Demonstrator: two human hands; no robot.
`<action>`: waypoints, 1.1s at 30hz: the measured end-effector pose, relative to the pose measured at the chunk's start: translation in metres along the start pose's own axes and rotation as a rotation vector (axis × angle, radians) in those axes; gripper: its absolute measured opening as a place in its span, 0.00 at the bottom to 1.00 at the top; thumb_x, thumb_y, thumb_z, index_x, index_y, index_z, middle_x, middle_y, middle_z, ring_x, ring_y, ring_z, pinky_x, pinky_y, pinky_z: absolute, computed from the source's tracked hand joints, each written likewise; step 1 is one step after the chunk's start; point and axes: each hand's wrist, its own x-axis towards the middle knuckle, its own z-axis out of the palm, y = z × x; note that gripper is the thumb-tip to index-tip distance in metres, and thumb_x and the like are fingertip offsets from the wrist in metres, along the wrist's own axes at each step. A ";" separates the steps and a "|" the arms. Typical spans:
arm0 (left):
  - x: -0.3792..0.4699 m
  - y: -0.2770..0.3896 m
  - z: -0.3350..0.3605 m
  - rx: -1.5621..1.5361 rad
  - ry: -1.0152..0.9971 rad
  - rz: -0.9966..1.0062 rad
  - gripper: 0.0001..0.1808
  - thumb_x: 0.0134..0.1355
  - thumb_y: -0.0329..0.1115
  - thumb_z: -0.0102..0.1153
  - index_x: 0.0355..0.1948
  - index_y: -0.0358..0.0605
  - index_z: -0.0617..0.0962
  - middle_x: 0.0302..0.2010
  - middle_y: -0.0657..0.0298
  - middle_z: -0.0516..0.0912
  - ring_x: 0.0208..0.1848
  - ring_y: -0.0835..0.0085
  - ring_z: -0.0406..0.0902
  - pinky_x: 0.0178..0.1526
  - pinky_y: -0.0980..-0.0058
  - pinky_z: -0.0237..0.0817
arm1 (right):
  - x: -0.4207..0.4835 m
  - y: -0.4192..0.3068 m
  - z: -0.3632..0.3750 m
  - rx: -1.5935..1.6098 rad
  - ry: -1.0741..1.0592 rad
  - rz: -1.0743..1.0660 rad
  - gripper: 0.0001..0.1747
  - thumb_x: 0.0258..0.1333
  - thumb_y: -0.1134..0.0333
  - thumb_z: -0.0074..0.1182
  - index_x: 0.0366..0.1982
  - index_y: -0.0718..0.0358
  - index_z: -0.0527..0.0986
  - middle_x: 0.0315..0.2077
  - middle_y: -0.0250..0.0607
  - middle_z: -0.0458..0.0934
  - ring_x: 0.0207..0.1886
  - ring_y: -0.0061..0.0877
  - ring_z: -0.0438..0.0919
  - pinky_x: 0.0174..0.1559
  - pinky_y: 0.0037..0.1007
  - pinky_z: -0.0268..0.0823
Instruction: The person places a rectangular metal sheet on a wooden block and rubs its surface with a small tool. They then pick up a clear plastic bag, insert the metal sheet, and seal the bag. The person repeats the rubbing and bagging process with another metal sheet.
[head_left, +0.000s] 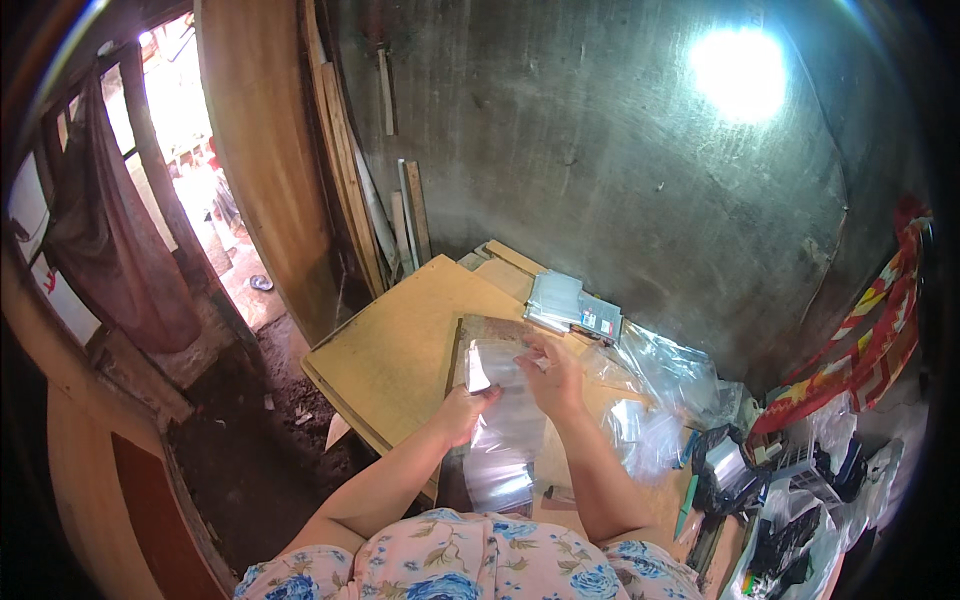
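A long stack of clear plastic sheeting lies over a dark board on the wooden table, running towards my body. My left hand grips the left edge of the clear plastic, thumb on top. At the far right corner of the plastic, my right hand has its thumb and fingers bent close together; whether they pinch the film is hard to tell. Beyond my right hand sit a pile of clear plastic packets and a grey packet with a printed label.
Crumpled clear plastic bags and loose clear sleeves cover the table's right side. Nearer me lie a green-handled knife and a black plastic bag. Wooden planks lean by the wall at the left.
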 end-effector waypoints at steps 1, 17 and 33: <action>0.000 0.000 -0.002 -0.022 -0.029 -0.024 0.16 0.62 0.35 0.57 0.49 0.42 0.75 0.42 0.66 0.78 0.44 0.77 0.74 0.46 0.73 0.66 | -0.001 0.005 0.003 0.026 0.030 -0.021 0.17 0.42 0.75 0.65 0.39 0.65 0.77 0.30 0.41 0.80 0.35 0.29 0.79 0.38 0.28 0.71; -0.010 0.014 0.002 -0.254 -0.174 -0.134 0.24 0.65 0.46 0.51 0.57 0.44 0.68 0.52 0.61 0.74 0.53 0.69 0.72 0.55 0.65 0.65 | -0.011 0.028 0.014 0.527 0.315 0.065 0.06 0.55 0.81 0.52 0.34 0.64 0.73 0.38 0.36 0.78 0.40 0.19 0.75 0.41 0.21 0.69; 0.006 0.008 -0.011 0.054 -0.027 0.166 0.21 0.65 0.47 0.51 0.51 0.42 0.72 0.47 0.64 0.77 0.48 0.73 0.74 0.53 0.70 0.65 | 0.004 -0.050 -0.050 0.000 -0.062 -0.284 0.07 0.40 0.80 0.61 0.24 0.64 0.76 0.33 0.41 0.81 0.38 0.35 0.79 0.41 0.32 0.69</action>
